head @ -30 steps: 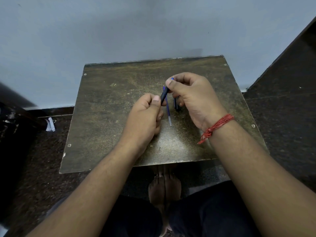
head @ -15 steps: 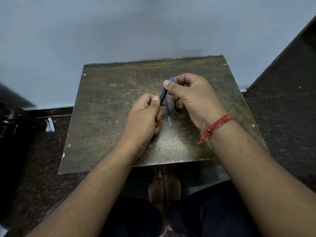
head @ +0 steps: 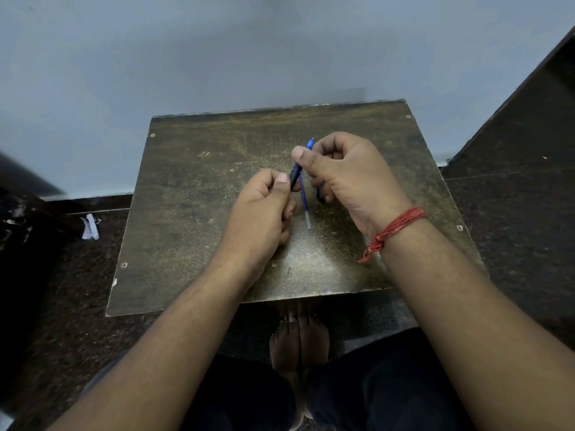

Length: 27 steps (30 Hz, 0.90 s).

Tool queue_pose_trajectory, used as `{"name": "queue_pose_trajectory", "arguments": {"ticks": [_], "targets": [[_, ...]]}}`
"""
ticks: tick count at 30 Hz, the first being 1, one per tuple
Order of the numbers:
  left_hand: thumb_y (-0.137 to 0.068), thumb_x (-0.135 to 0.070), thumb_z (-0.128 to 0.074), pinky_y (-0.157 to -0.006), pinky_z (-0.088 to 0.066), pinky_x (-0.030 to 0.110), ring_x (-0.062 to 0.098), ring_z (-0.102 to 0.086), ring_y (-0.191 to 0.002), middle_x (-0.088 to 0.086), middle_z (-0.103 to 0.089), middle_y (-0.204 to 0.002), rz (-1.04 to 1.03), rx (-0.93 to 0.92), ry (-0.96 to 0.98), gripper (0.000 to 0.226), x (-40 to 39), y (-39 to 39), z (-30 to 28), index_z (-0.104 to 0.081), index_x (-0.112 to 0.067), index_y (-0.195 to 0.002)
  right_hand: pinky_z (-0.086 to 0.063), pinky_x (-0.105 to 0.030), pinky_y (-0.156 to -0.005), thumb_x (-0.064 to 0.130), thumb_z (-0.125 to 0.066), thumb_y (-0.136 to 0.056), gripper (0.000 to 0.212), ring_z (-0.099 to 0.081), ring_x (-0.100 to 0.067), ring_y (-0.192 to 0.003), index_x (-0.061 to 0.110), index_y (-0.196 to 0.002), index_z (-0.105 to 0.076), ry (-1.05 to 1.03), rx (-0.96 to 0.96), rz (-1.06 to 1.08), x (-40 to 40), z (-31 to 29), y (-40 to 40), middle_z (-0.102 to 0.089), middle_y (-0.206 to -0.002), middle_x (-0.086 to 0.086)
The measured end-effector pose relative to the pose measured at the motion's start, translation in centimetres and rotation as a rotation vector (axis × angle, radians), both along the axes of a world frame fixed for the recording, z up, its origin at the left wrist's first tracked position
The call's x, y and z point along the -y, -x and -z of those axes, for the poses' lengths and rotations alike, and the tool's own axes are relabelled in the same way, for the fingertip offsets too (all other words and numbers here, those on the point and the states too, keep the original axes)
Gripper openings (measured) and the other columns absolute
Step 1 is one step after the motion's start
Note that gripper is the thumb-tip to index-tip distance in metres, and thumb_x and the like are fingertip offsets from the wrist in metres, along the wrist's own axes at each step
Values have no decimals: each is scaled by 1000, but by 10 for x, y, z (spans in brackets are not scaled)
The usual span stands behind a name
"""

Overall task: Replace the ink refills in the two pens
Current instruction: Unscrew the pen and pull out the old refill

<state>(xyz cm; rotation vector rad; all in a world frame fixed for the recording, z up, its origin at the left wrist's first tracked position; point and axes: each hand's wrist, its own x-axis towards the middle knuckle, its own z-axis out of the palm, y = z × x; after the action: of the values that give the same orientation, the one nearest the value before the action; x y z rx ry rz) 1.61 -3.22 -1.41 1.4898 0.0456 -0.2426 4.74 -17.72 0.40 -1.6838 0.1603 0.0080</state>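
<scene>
Against a pale grey-blue wall stands a small worn brown wooden table, and every place below is given from this table. Only the head view exists.

Above its middle, the left hand curls its fingers around the black rubber grip of a dark pen barrel. The right hand pinches the blue tip section of the same pen between thumb and bent fingers. One thin blue ink refill lies on the table between the hands. A second dark pen piece shows under the right palm; whether the hand holds it cannot be told.

Count: one refill, one held pen, one partly hidden piece.

As a risk, if the pinch slips while the parts are being twisted, the small tip may drop and roll off the table edge to the dark floor.
</scene>
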Motion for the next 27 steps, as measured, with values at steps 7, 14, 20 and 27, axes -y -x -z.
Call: {"name": "queue_pose_trajectory", "arguments": {"ticks": [7, 14, 20, 27], "targets": [[-110, -24, -40, -38, -23, 18, 3, -29, -38, -7, -44, -56, -4, 3, 10, 23, 0, 0, -2, -54, -8, -103, -40, -23, -44, 6, -70, -87, 4, -58, -14, -62, 6, -87, -66, -181, -68, -35, -1, -4, -1, -67, -69, -5], [-110, -25, -39, -38, -23, 18, 3, -28, -38, -7, -44, -56, 11, 10, -4, 34, 0, 0, -1, -47, 7, -105, -41, -23, -46, 27, -79, -83, 22, -54, -11, -56, 15, -80, -60, -219, -34, -45, 0, 0, -1, -62, -63, 1], [-110, -26, -39, -39, -23, 17, 2, -28, -38, -8, -44, -55, 15, 20, -1, 30, 1, 0, 2, -52, 0, -101, -41, -23, -46, 13, -75, -86, 13, -57, -16, -62, 11, -81, -63, -243, -46, -41, -1, 0, -2, -64, -70, -6], [-110, -26, -39, -39, -22, 17, 3, -28, -38, -7, -43, -56, 17, 10, 16, 27, 2, 0, 1, -54, -6, -99, -39, -25, -51, 32, -69, -84, 14, -68, -22, -78, 20, -90, -71, -188, -54, -55, -2, -3, -2, -77, -96, -7]]}}
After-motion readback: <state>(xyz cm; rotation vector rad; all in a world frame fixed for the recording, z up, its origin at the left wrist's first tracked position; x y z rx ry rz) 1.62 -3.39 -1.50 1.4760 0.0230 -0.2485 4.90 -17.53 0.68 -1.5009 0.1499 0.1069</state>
